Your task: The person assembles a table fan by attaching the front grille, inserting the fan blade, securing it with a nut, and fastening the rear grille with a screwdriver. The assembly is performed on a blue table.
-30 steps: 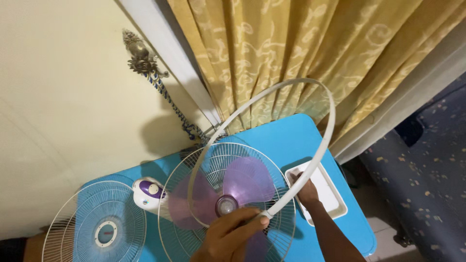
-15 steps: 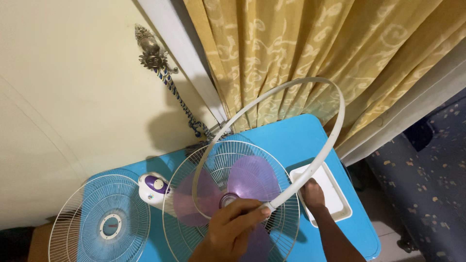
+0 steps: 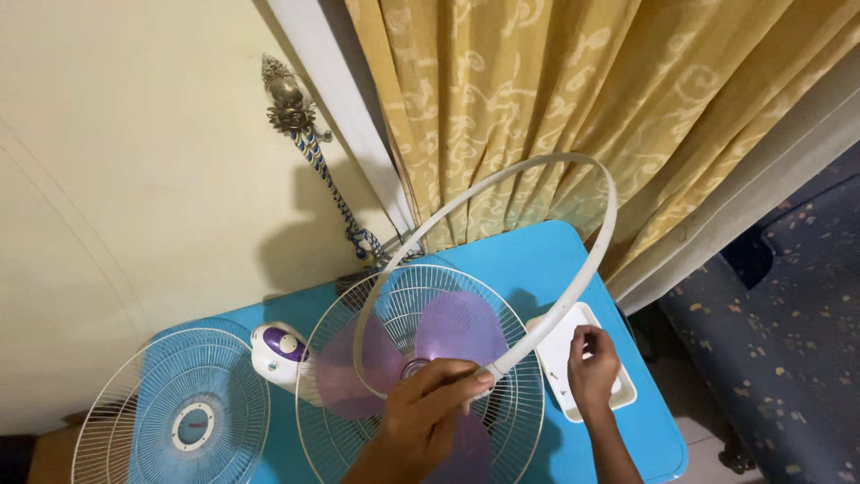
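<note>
Worktop [image 3: 546,260] crowded. Fan guard [image 3: 421,376] with blades fills the middle; loose grille [image 3: 170,421] and motor [image 3: 279,354] block the left. Raised ring [image 3: 573,296] arcs over the centre, leaving passage through its hoop. White tray [image 3: 573,336] takes the right edge. Curtain [image 3: 573,99] and wall close the back. Bare strip behind guard, toward the curtain.

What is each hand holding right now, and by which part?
The left hand grips the white fan guard ring at its lower end. The right hand hovers over the white tray; whether it holds anything cannot be told.
</note>
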